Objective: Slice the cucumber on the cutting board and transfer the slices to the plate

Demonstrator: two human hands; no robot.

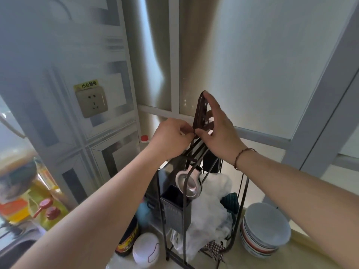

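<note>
1. Both hands are raised to the top of a dark wire rack (194, 191) standing on the counter (303, 255), against the frosted glass partition (262, 65).
2. Left hand (171, 138): fingers curled, thumb and forefinger pinched on something small at the rack's top rail, just left of a brown slotted piece (201, 111). What is pinched cannot be told.
3. Right hand (219, 131): fingers spread along the right side of the brown slotted piece, forefinger at its top end, thumb pressed at its lower end. A braided bracelet (242, 156) is worn on that wrist.
4. Cucumber, cutting board, knife: not seen in view.
5. Stacked bowls and plates (266, 233) are seen at the counter's right edge, just beside the rack.
6. Metal spoons (188, 183) are hung on the rack front, above a dark utensil holder (172, 212); white plastic bags (211, 210) are stuffed inside the rack.
7. Near the rack's left foot: a dark sauce bottle (128, 237) and a white round container (145, 249), touching or nearly so.
8. A wall socket (91, 101) with a yellow warning label is seen on the tiled wall, upper left.
</note>
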